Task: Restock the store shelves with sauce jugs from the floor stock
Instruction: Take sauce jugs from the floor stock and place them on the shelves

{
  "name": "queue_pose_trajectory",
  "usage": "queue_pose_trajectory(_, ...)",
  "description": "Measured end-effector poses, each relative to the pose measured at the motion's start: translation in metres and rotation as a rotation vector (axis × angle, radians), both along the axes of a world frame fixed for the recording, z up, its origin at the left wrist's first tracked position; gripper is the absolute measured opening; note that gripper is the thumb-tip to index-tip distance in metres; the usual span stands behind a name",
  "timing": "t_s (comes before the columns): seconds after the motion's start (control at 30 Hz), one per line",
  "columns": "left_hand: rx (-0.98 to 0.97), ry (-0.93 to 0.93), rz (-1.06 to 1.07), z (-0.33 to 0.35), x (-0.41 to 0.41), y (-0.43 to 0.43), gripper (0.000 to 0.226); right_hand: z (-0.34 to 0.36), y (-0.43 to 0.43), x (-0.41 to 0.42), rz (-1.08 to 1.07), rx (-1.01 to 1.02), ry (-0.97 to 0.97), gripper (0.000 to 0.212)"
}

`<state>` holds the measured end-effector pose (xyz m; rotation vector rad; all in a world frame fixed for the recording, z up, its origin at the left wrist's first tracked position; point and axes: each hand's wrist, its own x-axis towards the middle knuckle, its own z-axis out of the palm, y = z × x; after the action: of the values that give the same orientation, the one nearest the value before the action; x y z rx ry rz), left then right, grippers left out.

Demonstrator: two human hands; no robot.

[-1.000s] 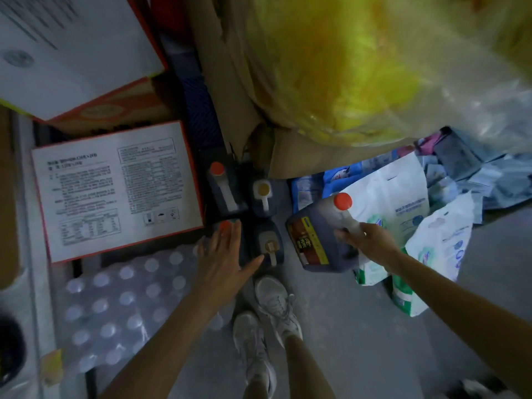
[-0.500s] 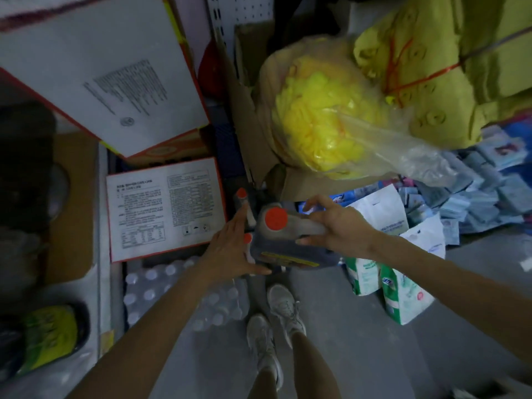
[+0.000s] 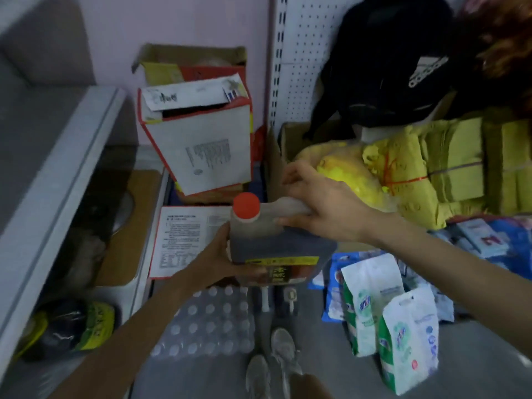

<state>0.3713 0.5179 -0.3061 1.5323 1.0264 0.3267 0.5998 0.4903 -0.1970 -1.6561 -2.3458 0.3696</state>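
I hold a dark sauce jug (image 3: 276, 243) with a red cap and a yellow-edged label in mid-air at chest height. My right hand (image 3: 325, 205) grips its translucent handle from the right. My left hand (image 3: 218, 254) supports the jug's left side and bottom, fingers under it and mostly hidden. Below the jug, the tops of two more jugs (image 3: 277, 298) stand on the floor, just ahead of my shoes.
A chest freezer (image 3: 57, 180) runs along the left. Stacked cartons (image 3: 201, 145) stand ahead, a shrink-wrapped bottle pack (image 3: 207, 323) lies on the floor, white bags (image 3: 403, 338) sit at the right. A pegboard shelf upright (image 3: 290, 61) and yellow bundles (image 3: 431, 174) are behind.
The jug has risen from floor level to chest height. My left hand moved from beside it to under its left side. The camera has tilted up toward the wall and cartons.
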Motion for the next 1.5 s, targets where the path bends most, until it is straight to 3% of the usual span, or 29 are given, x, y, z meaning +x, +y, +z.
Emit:
queue_pose_trajectory(0.1, 0.140, -0.089, 0.160, 0.036, -0.010, -0.008, 0.131, 0.038, 0.008, -0.009, 0.034, 0.115, 0.029, 0.059)
queue_pose_trajectory(0.2, 0.284, -0.229, 0.233, 0.082, -0.020, -0.015, 0.096, 0.073, 0.017, -0.019, 0.034, 0.181, 0.083, 0.061)
queue_pose_trajectory(0.27, 0.308, -0.287, 0.305, 0.111, -0.028, -0.018, 0.095, 0.097, 0.022, -0.026, 0.021, 0.179, 0.140, 0.068)
queue_pose_trajectory(0.37, 0.307, -0.354, 0.426, 0.143, -0.038, -0.021, 0.088, 0.134, 0.027, -0.037, 0.061, 0.242, 0.193, 0.064)
queue_pose_trajectory(0.47, 0.257, -0.495, 0.511, 0.168, -0.047, -0.027, 0.097, 0.170, 0.030, -0.051, 0.042, 0.227, 0.243, 0.055)
queue_pose_trajectory(0.6, 0.211, -0.676, 0.571, 0.201, -0.062, -0.044, 0.095, 0.215, 0.027, -0.082, 0.046, 0.235, 0.422, 0.055)
queue_pose_trajectory(0.7, 0.193, -0.773, 0.645, 0.217, -0.075, -0.057, 0.081, 0.242, 0.020, -0.110, 0.075, 0.289, 0.509, 0.039)
queue_pose_trajectory(0.8, 0.125, -0.860, 0.734, 0.228, -0.086, -0.068, 0.079, 0.252, 0.008, -0.130, 0.162, 0.322, 0.743, 0.034)
queue_pose_trajectory(0.9, 0.079, -0.924, 0.823, 0.240, -0.099, -0.081, 0.097, 0.239, -0.005, -0.141, 0.193, 0.112, 0.937, 0.064)
queue_pose_trajectory(0.97, 0.053, -0.962, 0.872, 0.247, -0.110, -0.090, 0.107, 0.220, -0.017, -0.151, 0.187, -0.123, 0.966, 0.095)
queue_pose_trajectory(1.03, 0.018, -0.986, 0.894, 0.253, -0.122, -0.101, 0.109, 0.203, -0.023, -0.163, 0.208, -0.270, 0.978, 0.109)
queue_pose_trajectory(1.2, 0.065, -0.861, 0.974, 0.264, -0.144, -0.135, 0.091, 0.189, -0.037, -0.197, 0.223, -0.387, 1.172, 0.067)
queue_pose_trajectory(1.37, 0.119, -0.733, 1.082, 0.270, -0.150, -0.173, 0.081, 0.177, -0.056, -0.213, 0.245, -0.522, 1.274, 0.058)
queue_pose_trajectory(1.5, 0.159, -0.687, 1.192, 0.274, -0.134, -0.211, 0.075, 0.174, -0.074, -0.215, 0.265, -0.595, 1.276, 0.069)
